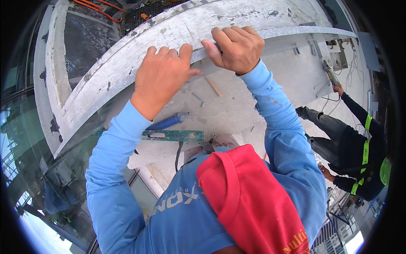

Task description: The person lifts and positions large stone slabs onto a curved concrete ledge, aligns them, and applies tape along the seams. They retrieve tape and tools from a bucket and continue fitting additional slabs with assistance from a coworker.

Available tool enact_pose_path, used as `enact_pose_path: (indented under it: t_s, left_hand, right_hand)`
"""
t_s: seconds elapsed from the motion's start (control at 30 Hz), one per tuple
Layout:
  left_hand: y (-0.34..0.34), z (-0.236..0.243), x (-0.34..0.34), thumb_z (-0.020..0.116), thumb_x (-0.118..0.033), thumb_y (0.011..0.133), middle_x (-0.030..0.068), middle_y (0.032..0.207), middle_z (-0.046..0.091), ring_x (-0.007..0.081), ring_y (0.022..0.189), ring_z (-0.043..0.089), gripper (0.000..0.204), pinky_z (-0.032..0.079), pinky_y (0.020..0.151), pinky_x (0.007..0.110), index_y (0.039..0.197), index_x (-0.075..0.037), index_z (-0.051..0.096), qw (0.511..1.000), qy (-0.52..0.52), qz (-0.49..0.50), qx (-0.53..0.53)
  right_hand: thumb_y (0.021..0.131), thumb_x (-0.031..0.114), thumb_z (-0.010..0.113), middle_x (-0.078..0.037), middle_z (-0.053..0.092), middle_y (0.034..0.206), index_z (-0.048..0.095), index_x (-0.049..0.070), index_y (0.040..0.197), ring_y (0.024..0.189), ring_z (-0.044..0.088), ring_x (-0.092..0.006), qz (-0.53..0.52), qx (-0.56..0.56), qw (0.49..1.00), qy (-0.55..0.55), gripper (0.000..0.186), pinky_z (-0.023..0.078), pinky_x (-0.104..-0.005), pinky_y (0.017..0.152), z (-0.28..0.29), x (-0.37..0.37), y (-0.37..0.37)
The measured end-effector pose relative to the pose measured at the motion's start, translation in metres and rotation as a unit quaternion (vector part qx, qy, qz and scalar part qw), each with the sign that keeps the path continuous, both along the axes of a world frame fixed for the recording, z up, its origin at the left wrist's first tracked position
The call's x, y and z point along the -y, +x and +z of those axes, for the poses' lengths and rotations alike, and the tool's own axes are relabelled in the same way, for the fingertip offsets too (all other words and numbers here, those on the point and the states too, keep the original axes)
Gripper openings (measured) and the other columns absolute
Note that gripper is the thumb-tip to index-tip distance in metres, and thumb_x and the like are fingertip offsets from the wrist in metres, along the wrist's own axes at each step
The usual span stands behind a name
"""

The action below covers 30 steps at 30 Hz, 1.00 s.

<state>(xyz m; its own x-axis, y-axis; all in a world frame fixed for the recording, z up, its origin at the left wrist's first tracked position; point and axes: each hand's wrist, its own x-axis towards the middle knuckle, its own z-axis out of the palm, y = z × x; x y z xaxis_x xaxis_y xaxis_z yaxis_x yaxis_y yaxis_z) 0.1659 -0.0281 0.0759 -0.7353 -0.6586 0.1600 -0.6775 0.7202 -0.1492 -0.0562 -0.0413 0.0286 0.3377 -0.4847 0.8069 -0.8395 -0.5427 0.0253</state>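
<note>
"How is the grip set?"

"Left grip point(167, 76) bends its fingers over the far side, thumb held out to the right. Right grip point(239, 48) is curled tighter, thumb drawn in near the forefinger. Fingertips are hidden on both, so whether they pinch or only press, one cannot tell."

"Over the far side of what?"

"The strip point(296, 30), a long, speckled grey edge running along the near side of the white ledge point(182, 29). It passes under both hands, the right one set farther along."

"Which step is it, then?"

"Most likely handling or steadying the strip by its edge. Whether it is loose or fixed doesn't show."

"And what would the next move call for?"

"An even hold, probably: both hands working together, so neither end twists, and fingers kept clear of any gap against the ledge."

"Any tools in hand?"

"None that shows, though a small dark patch by the right thumb is too covered to name. The green level point(182, 136) lies below, near the person's feet, with the blue tube point(169, 122) just beside it. A co-worker point(351, 144), off to the right, holds a power tool point(331, 75)."
</note>
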Motion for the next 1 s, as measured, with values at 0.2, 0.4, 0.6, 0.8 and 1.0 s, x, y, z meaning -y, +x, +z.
enact_pose_path:
  t_s: [0.2,0.4,0.6,0.8,1.0]
  left_hand:
    - [-0.006,0.004,0.009,0.077,-0.051,0.083,0.0049,0.067,0.063,0.0239,0.064,0.071,0.049,0.049,0.06,0.035,0.096,-0.008,0.055,0.997,0.065,-0.021,0.027]
    - [-0.025,-0.015,-0.007,0.072,-0.057,0.085,0.0037,0.067,0.062,0.0213,0.056,0.066,0.05,0.05,0.055,0.033,0.088,-0.01,0.056,0.997,-0.04,0.056,-0.034]
    - [-0.019,-0.005,0.006,0.07,-0.058,0.087,0.006,0.062,0.061,0.0235,0.051,0.065,0.052,0.05,0.05,0.034,0.087,-0.008,0.057,1.0,0.011,-0.001,-0.022]
    - [-0.019,-0.002,0.013,0.072,-0.056,0.087,0.0088,0.059,0.062,0.0257,0.052,0.068,0.052,0.052,0.049,0.035,0.087,-0.006,0.058,0.998,0.035,-0.037,-0.029]
    - [-0.019,0.003,0.017,0.074,-0.055,0.086,0.0092,0.058,0.061,0.0258,0.052,0.068,0.052,0.052,0.049,0.035,0.085,-0.005,0.058,0.997,0.032,-0.054,-0.04]
  right_hand:
    - [0.083,0.022,0.071,0.004,0.057,0.058,0.07,0.012,0.076,0.049,0.053,-0.0149,0.006,0.069,0.996,-0.06,0.012,0.035,-0.0308,0.05,-0.005,0.007,0.007]
    - [0.083,0.024,0.071,0.004,0.055,0.057,0.068,0.014,0.074,0.049,0.052,-0.0154,-0.017,0.082,0.996,-0.044,0.014,0.035,-0.031,0.049,-0.004,0.004,0.008]
    - [0.085,0.019,0.071,0.003,0.055,0.056,0.069,0.012,0.077,0.047,0.051,-0.0147,-0.002,0.097,0.995,-0.038,0.01,0.031,-0.0316,0.047,-0.008,0.007,0.006]
    - [0.092,0.017,0.069,0.004,0.054,0.055,0.069,0.011,0.079,0.044,0.048,-0.0133,0.013,0.109,0.992,-0.058,0.014,0.028,-0.0312,0.046,-0.007,0.009,0.004]
    - [0.093,0.017,0.07,0.004,0.054,0.055,0.069,0.011,0.079,0.043,0.047,-0.0133,0.015,0.115,0.991,-0.07,0.016,0.027,-0.031,0.046,-0.002,0.011,0.002]
